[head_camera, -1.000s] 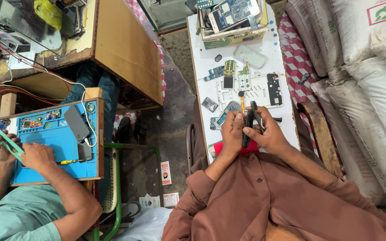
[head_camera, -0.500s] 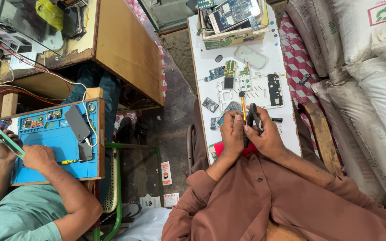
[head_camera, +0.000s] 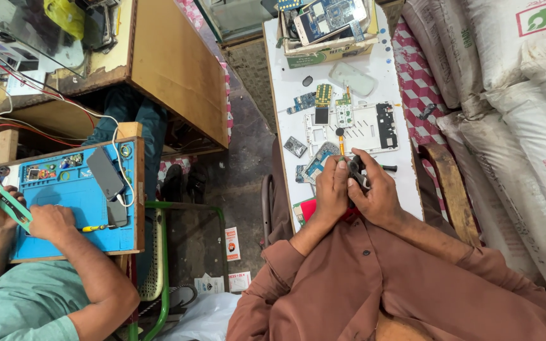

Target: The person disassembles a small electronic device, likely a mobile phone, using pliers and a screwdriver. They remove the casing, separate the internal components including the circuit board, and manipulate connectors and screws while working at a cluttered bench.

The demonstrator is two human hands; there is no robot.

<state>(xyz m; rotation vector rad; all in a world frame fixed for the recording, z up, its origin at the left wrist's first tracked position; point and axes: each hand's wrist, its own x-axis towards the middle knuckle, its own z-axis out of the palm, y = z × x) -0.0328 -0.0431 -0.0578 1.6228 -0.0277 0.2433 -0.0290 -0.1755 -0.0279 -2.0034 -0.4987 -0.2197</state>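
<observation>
Gripping a small dark handheld part (head_camera: 356,172) between them, the left hand (head_camera: 332,189) and the right hand (head_camera: 377,196) press together over the near end of the long white tabletop (head_camera: 282,95), both clamped on it. Just beyond the fingers lies an orange-handled screwdriver (head_camera: 340,142) beside a white plastic phone frame (head_camera: 364,126). Farther off sits a cardboard box of circuit boards (head_camera: 327,31). At the far left, another person's hands (head_camera: 26,215) work over a blue rubber repair mat (head_camera: 64,189).
</observation>
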